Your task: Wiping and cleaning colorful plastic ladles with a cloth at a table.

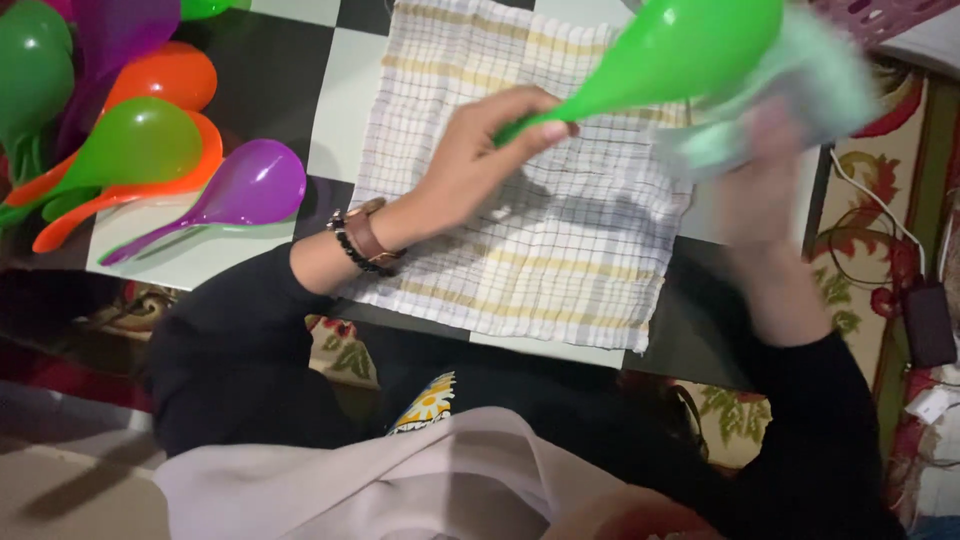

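Note:
My left hand (490, 150) grips the handle of a bright green plastic rice scoop (680, 50), holding it up over a checked white-and-yellow cloth (540, 250) spread on the table. My right hand (765, 170) is blurred with motion and clutches a pale green cloth (800, 90) pressed against the scoop's bowl. A brown watch and a black bead bracelet sit on my left wrist.
At the left of the black-and-white chequered table (335, 90) lies a pile of plastic scoops: purple (240, 190), green (130, 145) and orange (170, 75). A pink basket (880, 15) shows at top right. A cable and black adapter (928, 320) lie on the patterned carpet.

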